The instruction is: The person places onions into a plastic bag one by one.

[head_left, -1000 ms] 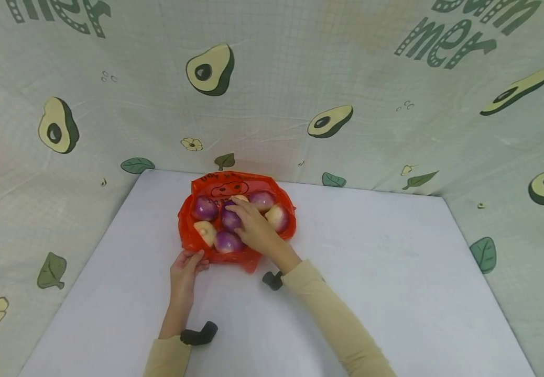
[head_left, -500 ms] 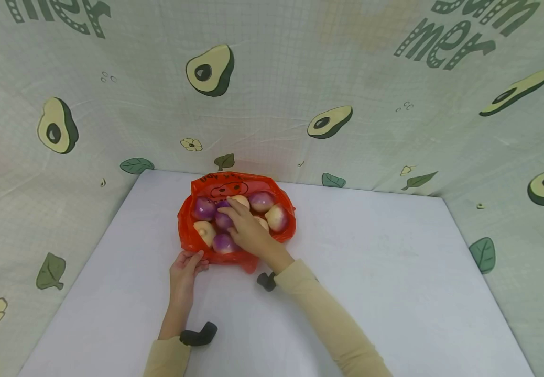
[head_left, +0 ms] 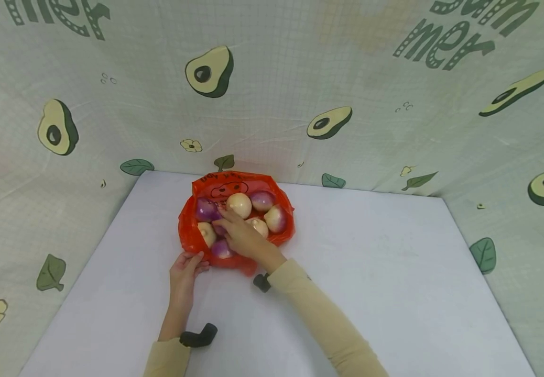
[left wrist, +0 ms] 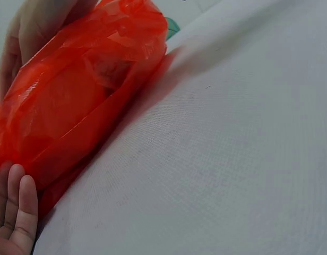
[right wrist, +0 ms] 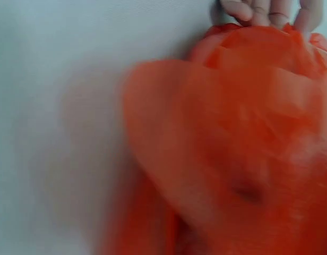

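Observation:
A red plastic bag (head_left: 186, 234), its mouth wide, lies on the white table with several purple-and-cream onions inside. My left hand (head_left: 186, 269) pinches the bag's near-left rim, thumb on top. In the left wrist view the left hand's fingers (left wrist: 26, 204) show beside the red plastic. Reaching into the bag, my right hand (head_left: 245, 238) grips a purple onion (head_left: 219, 229), which it mostly covers. Around it sit another purple onion (head_left: 206, 208), a cream one (head_left: 239, 205) and a two-toned one (head_left: 276, 218). The right wrist view is blurred and mostly filled by the bag.
The white table (head_left: 371, 272) extends to the right and in front of the bag. Behind stands a pale cloth (head_left: 272, 78) printed with avocados and leaves. A black wrist mount (head_left: 199, 335) sits on the left forearm, another (head_left: 262, 283) at the right wrist.
My right hand has moved left and slightly nearer inside the bag with the purple onion, uncovering cream onions behind and beside it. My left hand has stayed at the rim.

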`<state>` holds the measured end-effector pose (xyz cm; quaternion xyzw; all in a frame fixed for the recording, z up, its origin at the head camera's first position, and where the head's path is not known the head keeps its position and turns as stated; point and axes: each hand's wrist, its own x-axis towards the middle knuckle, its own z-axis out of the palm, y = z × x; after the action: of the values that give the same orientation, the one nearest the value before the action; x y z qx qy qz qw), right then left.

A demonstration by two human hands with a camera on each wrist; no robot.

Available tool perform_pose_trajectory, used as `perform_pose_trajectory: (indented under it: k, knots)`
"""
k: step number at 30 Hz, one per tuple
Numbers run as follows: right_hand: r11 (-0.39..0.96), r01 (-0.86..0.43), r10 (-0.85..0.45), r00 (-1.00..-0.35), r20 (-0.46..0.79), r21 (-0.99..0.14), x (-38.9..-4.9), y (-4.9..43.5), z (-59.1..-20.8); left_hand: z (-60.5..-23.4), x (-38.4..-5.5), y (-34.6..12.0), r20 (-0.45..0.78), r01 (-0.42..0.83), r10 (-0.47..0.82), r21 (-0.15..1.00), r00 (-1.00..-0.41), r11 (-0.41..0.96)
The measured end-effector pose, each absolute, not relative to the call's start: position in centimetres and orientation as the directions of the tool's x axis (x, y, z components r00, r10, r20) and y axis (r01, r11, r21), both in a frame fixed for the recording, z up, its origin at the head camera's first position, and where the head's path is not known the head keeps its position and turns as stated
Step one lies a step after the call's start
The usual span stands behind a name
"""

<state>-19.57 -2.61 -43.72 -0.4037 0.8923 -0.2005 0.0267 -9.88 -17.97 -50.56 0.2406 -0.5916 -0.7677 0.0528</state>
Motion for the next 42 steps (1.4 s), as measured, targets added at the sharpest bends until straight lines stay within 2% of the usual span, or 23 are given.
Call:
perform_pose_trajectory:
  k: [4, 10, 17, 22, 31, 39, 42]
  knots:
    - [0.615, -0.708, -0.729, -0.678, 0.092, -0.347, -19.6, -2.7, -44.0, -50.5, -9.8, -17.9, -0.307, -0.206, -0.365, 0.935, -0.879, -0.289]
    - [0.633, -0.687, -0.723, -0.690, 0.045, -0.356, -19.5, -3.0, -43.7, -50.5, -9.8, -17.9, -0.299, -0.193, -0.368, 0.935, -0.880, -0.298]
    - [0.603, -0.727, -0.755, -0.653, 0.059, -0.328, -19.4, -3.4, -43.6, -50.5, -9.7, -18.0, -0.287, -0.180, -0.362, 0.937, -0.887, -0.299]
    - [0.597, -0.721, -0.763, -0.646, 0.028, -0.353, -19.3, -3.3, -43.5, -50.5, -9.7, -17.9, -0.291, -0.183, -0.364, 0.935, -0.885, -0.302]
    - [0.531, -0.738, -0.808, -0.589, 0.014, -0.417, -19.6, -2.6, -44.3, -50.4, -9.6, -17.9, -0.305, -0.203, -0.363, 0.934, -0.880, -0.293]
    - [0.496, -0.739, -0.814, -0.578, 0.052, -0.457, -19.8, -1.1, -43.9, -50.3, -9.7, -17.9, -0.313, -0.183, -0.386, 0.923, -0.868, -0.338]
    - [0.530, -0.719, -0.795, -0.606, 0.031, -0.450, -19.7, -0.6, -43.6, -50.3, -9.7, -17.9, -0.314, -0.177, -0.392, 0.921, -0.865, -0.348]
